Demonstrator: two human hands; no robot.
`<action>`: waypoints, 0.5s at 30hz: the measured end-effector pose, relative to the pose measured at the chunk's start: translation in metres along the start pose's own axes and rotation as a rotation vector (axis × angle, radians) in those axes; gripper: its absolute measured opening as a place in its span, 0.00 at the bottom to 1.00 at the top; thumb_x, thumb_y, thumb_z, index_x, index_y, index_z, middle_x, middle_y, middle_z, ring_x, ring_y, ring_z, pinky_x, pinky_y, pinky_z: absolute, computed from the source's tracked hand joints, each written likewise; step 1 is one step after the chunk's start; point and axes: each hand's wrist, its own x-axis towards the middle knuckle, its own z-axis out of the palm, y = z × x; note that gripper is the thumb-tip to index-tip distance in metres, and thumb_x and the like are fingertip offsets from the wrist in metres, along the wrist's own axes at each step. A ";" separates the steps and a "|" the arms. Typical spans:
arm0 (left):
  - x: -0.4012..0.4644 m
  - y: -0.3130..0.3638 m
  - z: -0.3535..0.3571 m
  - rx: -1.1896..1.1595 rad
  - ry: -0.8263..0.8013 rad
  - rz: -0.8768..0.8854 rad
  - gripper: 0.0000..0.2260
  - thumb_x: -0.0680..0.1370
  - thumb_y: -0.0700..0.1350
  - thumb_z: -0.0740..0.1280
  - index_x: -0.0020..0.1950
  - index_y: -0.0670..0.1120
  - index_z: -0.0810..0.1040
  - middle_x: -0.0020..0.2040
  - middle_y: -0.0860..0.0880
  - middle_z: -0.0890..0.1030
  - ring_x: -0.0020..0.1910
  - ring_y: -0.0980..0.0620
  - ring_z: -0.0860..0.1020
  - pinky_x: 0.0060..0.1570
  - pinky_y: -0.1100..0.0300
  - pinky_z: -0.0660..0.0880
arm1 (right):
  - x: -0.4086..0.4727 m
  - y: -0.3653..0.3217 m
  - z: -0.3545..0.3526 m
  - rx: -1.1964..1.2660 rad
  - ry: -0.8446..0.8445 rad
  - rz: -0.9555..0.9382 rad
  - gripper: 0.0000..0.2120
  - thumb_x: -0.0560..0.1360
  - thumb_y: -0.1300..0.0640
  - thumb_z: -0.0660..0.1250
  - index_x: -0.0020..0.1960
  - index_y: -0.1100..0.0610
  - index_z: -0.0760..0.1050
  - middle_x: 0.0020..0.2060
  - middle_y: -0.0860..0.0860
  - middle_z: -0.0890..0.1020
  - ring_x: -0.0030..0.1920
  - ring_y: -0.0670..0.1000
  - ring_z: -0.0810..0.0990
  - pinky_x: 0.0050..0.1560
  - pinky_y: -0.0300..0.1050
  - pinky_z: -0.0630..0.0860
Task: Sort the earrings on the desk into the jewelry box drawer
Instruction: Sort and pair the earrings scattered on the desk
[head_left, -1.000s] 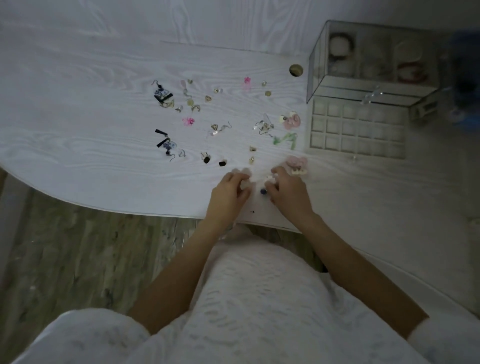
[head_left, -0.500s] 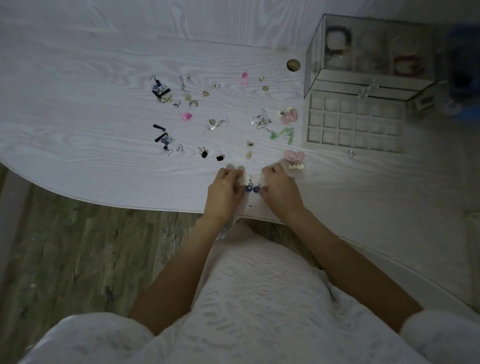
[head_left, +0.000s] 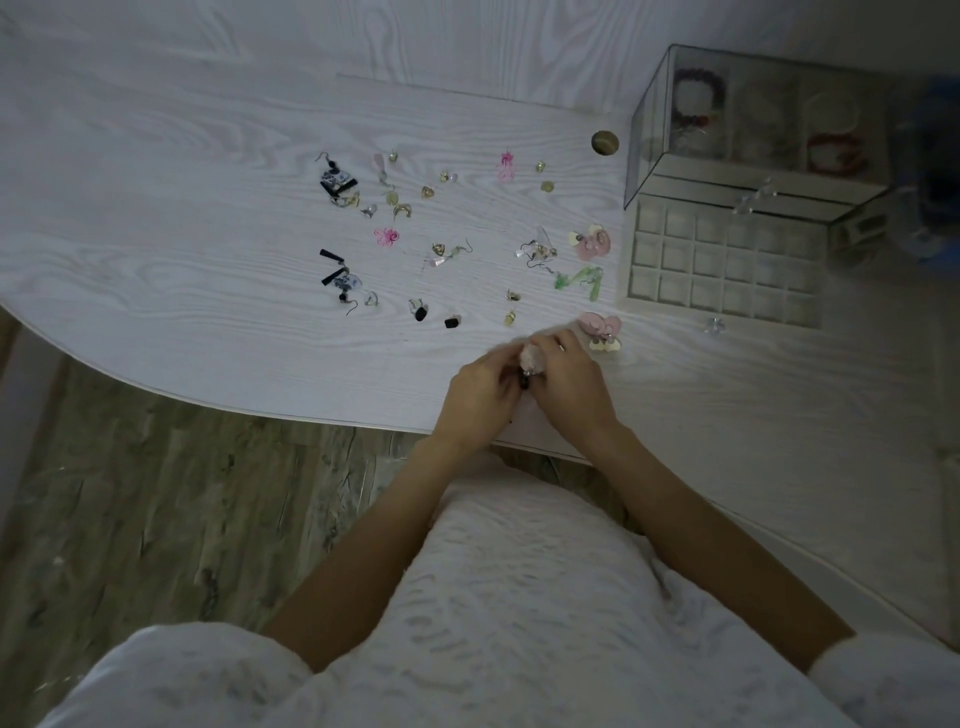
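Observation:
Near the desk's front edge my left hand (head_left: 480, 384) and my right hand (head_left: 569, 379) meet, fingers curled together around a small dark-beaded earring pair (head_left: 525, 382), mostly hidden between them. Several earrings lie scattered on the white desk (head_left: 182, 249): black tassel ones (head_left: 337, 280), pink ones (head_left: 387, 236), green ones (head_left: 582, 278), and a pink flower earring (head_left: 600, 325) just beyond my right hand. The jewelry box drawer (head_left: 724, 260), a grid of small compartments that look empty, stands pulled out at the right in front of the glass jewelry box (head_left: 753, 124).
A round cable hole (head_left: 604, 142) sits in the desk left of the box. A small clear piece (head_left: 716, 326) lies in front of the drawer. A blurred blue object (head_left: 935, 171) stands at the far right. Wooden floor (head_left: 156, 519) shows below the desk's curved edge.
My hands, half a second ago slightly apart with two blue-beaded earrings between them, have closed together over the earrings. The view shifted slightly.

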 end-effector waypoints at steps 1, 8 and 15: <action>-0.002 0.000 -0.002 -0.004 -0.009 0.006 0.18 0.75 0.36 0.62 0.65 0.45 0.72 0.58 0.44 0.80 0.55 0.46 0.79 0.54 0.51 0.76 | 0.000 0.000 -0.002 -0.003 -0.009 0.002 0.14 0.73 0.67 0.61 0.58 0.62 0.73 0.56 0.59 0.74 0.51 0.59 0.76 0.44 0.50 0.74; -0.009 -0.021 -0.040 0.069 0.303 -0.033 0.12 0.75 0.39 0.64 0.58 0.46 0.76 0.53 0.49 0.80 0.46 0.53 0.76 0.47 0.55 0.77 | 0.006 -0.011 -0.025 -0.157 -0.037 -0.023 0.20 0.73 0.67 0.61 0.65 0.60 0.70 0.61 0.57 0.71 0.52 0.58 0.76 0.44 0.50 0.76; 0.023 -0.054 -0.076 0.262 0.371 -0.091 0.15 0.75 0.40 0.66 0.61 0.45 0.75 0.54 0.42 0.77 0.51 0.44 0.75 0.48 0.58 0.71 | 0.047 -0.049 -0.005 -0.161 -0.061 -0.233 0.15 0.76 0.62 0.62 0.62 0.58 0.73 0.57 0.55 0.77 0.57 0.56 0.72 0.52 0.48 0.71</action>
